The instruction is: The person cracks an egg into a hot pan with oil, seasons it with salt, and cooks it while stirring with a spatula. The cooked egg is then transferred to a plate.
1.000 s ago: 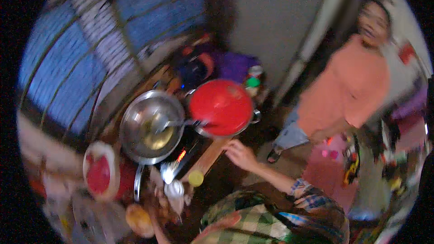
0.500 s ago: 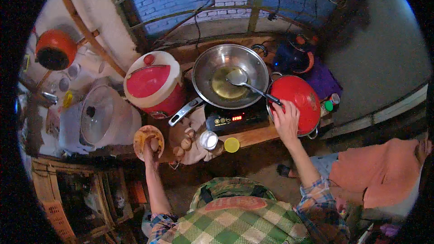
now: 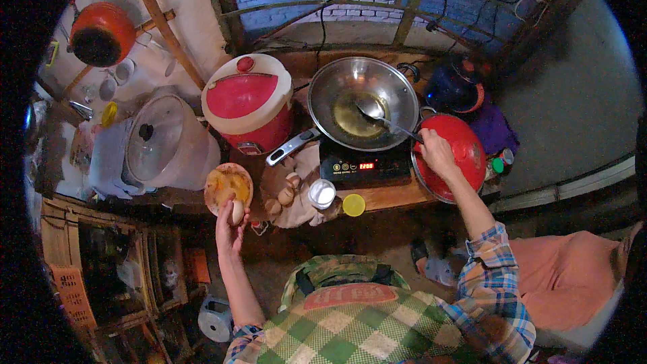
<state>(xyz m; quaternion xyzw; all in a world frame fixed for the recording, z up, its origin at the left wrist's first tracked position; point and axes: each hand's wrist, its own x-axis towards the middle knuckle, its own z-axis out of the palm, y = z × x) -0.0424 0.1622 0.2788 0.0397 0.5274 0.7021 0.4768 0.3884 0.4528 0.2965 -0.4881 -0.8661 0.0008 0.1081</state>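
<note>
My left hand (image 3: 230, 232) is closed round a pale brown egg (image 3: 237, 212) at the near rim of a small bowl (image 3: 215, 185) with yellow, egg-like liquid in it. My right hand (image 3: 437, 152) grips the black handle of a metal ladle (image 3: 402, 130), at the near right of the wok. The ladle's head rests in yellowish oil (image 3: 350, 123) at the bottom of the steel wok (image 3: 321, 87). That wok stands on a black induction cooker (image 3: 344, 167) with a lit red display. Beneath my right hand and wrist lies a red domed lid (image 3: 467, 141).
Brown shells or eggs (image 3: 286, 195) lie on a cloth (image 3: 306, 162) beside an open white jar (image 3: 322, 194) and a yellow lid (image 3: 354, 205). A red rice cooker (image 3: 259, 118) and a lidded translucent tub (image 3: 192, 152) stand left. Another person in orange cloth (image 3: 559, 276) is at the right.
My left hand has drawn back toward me with the egg, uncovering the bowl's inside. My right hand still holds the ladle, its head slightly shifted in the oil. The whole view has tilted.
</note>
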